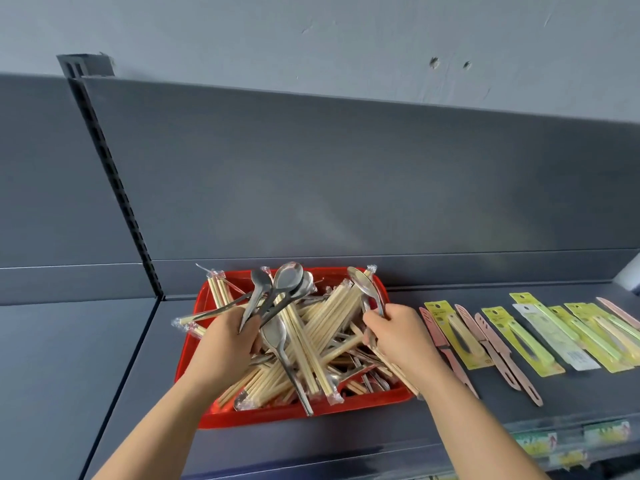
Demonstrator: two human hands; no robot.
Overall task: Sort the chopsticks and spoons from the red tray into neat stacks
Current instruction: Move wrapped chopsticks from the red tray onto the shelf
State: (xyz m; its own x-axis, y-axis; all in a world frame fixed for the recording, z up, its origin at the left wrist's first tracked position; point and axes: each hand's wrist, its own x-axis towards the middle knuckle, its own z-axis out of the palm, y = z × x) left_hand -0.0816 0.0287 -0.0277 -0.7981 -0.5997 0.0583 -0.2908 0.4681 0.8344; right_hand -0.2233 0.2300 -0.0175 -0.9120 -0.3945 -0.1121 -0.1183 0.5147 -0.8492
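Chopsticks (311, 344): pale bamboo, clear-wrapped, heaped crisscross in the red tray (277, 415).
Spoons (287, 282): shiny steel, mixed among them.
Left grip (225, 344): clutching several spoon handles, bowls upward.
Right grip (398, 337): grasping spoons.
Tray: on the grey shelf (104, 358).

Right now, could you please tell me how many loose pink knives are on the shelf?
4 knives. Three lie side by side on the shelf right of the tray; the fourth sits at the right edge, cut off. More may be out of view.

Pink knives (446, 344) and yellow-carded packs (523, 337) lie on grey shelf (571, 396).
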